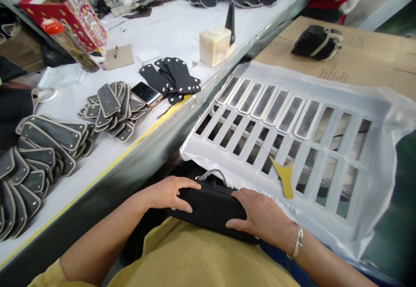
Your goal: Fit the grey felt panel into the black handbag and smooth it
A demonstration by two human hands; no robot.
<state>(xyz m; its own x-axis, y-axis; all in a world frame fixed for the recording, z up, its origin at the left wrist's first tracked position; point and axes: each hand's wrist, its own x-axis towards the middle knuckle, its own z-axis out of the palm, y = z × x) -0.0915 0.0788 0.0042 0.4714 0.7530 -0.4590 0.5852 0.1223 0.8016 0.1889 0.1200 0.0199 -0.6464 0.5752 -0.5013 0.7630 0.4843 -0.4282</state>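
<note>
A long black bag [212, 209] lies across my lap, with a zip along its top edge and a grey braided cord [212, 173] behind it. My left hand [172, 195] grips its left end, thumb in front and fingers over the top. The opposite end is held by my right hand [255, 213], its thumb on the front face. What is inside the bag is hidden. Just beyond my right hand, a yellow forked tool [285, 176] rests on a white slotted tray [307, 159]. Grey pale-edged strips [269, 100] fill part of the tray's far row.
On the white table [120, 152] to the left lie piles of grey riveted pieces [48, 144], a phone [146, 93] and black strips [175, 74]. Farther off are a cream glue pot [214, 46], a red box [78, 14] and a strapped black bundle [316, 42] on cardboard.
</note>
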